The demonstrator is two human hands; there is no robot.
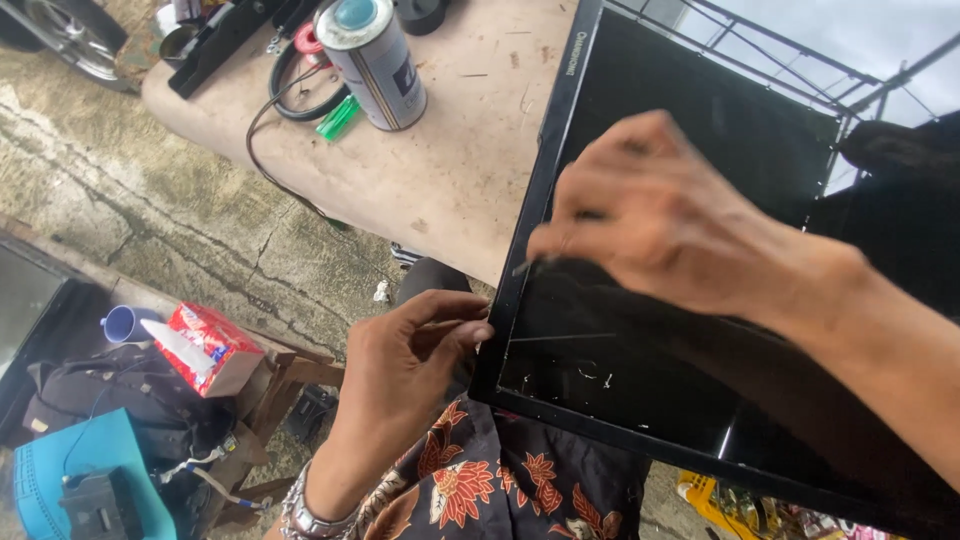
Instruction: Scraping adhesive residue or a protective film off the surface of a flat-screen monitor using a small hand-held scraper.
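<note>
A black flat screen (690, 330) with a glossy, scratched panel lies tilted over my lap and the table edge. My left hand (410, 365) grips the screen's left bezel near its lower corner, thumb on the frame. My right hand (660, 215) hovers over the panel, fingers pinched on a thin small pointed thing at the left bezel; I cannot make out what it is. A metal watch sits on my left wrist, over a floral-patterned cloth.
A beige table (450, 150) carries a spray can (375, 60), a coiled black cable (300, 90) and a green marker (338, 117). On the cracked concrete at lower left sit a red-white box (210, 345), a blue cup (122, 323), a blue case (90, 480) and a dark bag.
</note>
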